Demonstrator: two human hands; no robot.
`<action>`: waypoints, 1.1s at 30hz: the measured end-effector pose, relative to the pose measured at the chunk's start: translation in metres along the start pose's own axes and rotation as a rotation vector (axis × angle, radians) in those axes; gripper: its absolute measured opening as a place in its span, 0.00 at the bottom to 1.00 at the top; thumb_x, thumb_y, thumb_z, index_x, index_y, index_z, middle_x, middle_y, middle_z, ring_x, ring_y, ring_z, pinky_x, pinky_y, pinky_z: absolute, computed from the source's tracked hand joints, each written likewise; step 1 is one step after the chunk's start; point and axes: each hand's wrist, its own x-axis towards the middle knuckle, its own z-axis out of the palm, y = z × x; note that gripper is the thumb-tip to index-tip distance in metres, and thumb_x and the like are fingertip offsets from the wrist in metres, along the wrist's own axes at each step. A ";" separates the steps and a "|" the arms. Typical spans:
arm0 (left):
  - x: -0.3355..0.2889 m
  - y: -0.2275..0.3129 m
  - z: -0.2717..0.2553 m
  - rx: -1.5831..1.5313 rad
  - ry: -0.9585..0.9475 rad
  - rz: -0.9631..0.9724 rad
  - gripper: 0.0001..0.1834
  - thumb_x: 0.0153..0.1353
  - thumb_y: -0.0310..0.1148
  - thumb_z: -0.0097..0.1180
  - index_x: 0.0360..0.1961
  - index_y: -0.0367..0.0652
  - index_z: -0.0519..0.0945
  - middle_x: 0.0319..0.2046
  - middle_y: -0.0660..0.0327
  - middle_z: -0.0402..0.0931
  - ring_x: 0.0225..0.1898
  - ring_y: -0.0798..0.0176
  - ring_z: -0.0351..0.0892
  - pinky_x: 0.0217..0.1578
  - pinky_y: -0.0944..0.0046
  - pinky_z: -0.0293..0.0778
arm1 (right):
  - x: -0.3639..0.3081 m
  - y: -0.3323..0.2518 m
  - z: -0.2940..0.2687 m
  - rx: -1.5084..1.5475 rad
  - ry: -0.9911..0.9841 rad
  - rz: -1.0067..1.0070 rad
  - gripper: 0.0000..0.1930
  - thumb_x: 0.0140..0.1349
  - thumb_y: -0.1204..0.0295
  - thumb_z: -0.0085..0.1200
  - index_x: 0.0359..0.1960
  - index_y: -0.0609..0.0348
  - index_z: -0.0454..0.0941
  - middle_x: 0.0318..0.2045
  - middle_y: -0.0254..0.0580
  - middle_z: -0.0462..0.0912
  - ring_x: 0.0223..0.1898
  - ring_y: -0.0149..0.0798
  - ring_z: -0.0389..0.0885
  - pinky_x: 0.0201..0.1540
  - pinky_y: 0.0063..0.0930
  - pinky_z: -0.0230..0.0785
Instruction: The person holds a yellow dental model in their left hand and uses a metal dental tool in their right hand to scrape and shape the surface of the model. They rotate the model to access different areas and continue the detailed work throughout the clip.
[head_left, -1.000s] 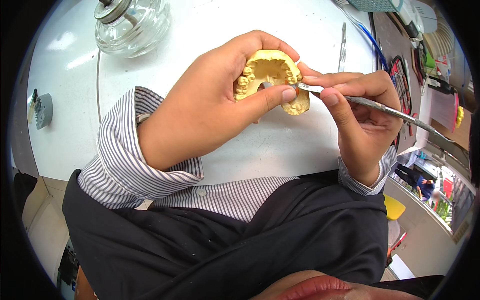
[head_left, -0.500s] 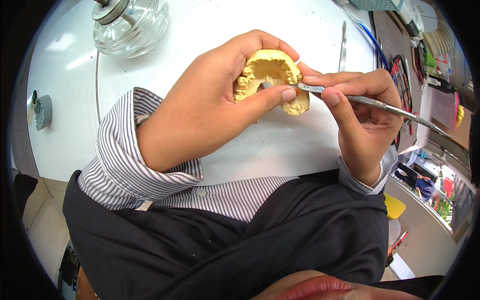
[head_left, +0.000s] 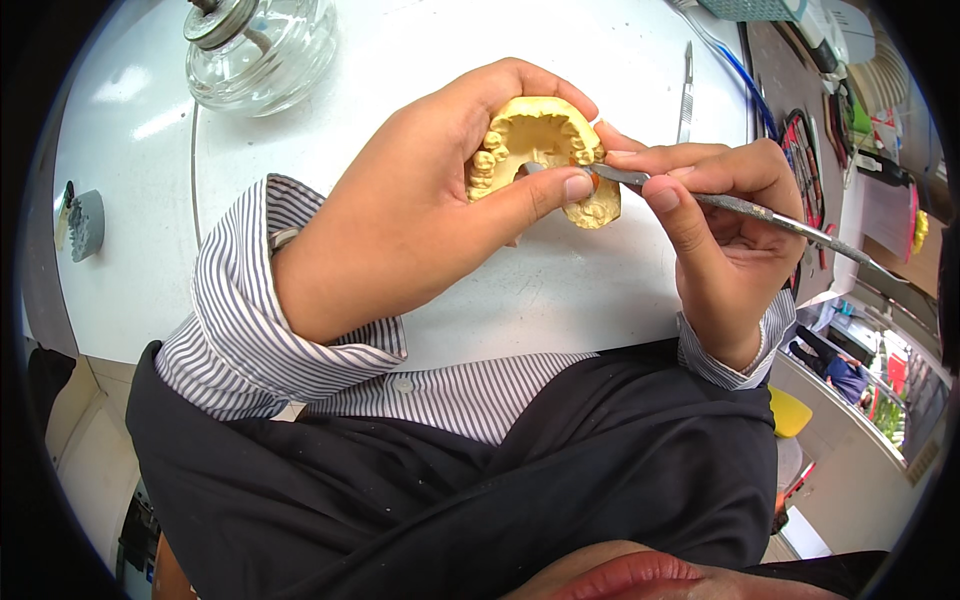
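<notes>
My left hand (head_left: 420,190) is closed around a yellow plaster dental model (head_left: 545,108), an arch of teeth held above the white table. Its thumb presses near the teeth on the model's right side, where a small patch of orange shows beside the thumbnail. In my right hand (head_left: 725,210) is a slim metal dental carving tool (head_left: 765,214), pinched between thumb and fingers. The tool's flat blade end meets the model's right-hand teeth, next to my left thumb. My right fingertips touch the model's edge. The left fingers behind the model are partly hidden.
A glass spirit burner (head_left: 262,60) stands at the far left of the white table (head_left: 400,45). A scalpel (head_left: 686,95) lies beyond my right hand. A grey dental cast (head_left: 86,225) sits near the left edge. Several tools (head_left: 800,150) lie at the right.
The tool's blade has turned slightly and its tip sits a little differently against the teeth. The model has tilted a touch. Both hands keep their grip almost in place.
</notes>
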 end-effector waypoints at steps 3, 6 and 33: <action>-0.001 0.001 0.000 -0.003 0.003 -0.023 0.19 0.60 0.33 0.56 0.50 0.39 0.69 0.32 0.66 0.73 0.28 0.80 0.70 0.27 0.81 0.66 | 0.000 0.000 0.000 -0.008 -0.011 -0.011 0.07 0.58 0.84 0.52 0.32 0.65 0.66 0.33 0.58 0.80 0.40 0.44 0.82 0.47 0.34 0.75; -0.002 0.003 -0.001 -0.015 0.001 -0.053 0.19 0.60 0.32 0.56 0.50 0.39 0.69 0.30 0.67 0.73 0.25 0.81 0.68 0.25 0.81 0.64 | 0.001 0.000 0.002 -0.010 -0.014 -0.021 0.07 0.58 0.84 0.52 0.33 0.65 0.66 0.33 0.58 0.80 0.40 0.44 0.82 0.47 0.34 0.75; 0.000 0.012 -0.002 -0.156 -0.006 -0.182 0.22 0.59 0.35 0.57 0.52 0.39 0.69 0.27 0.68 0.73 0.21 0.81 0.66 0.20 0.81 0.61 | -0.001 0.008 0.000 -0.142 -0.018 -0.225 0.08 0.59 0.84 0.50 0.36 0.63 0.64 0.35 0.61 0.79 0.42 0.51 0.81 0.48 0.42 0.75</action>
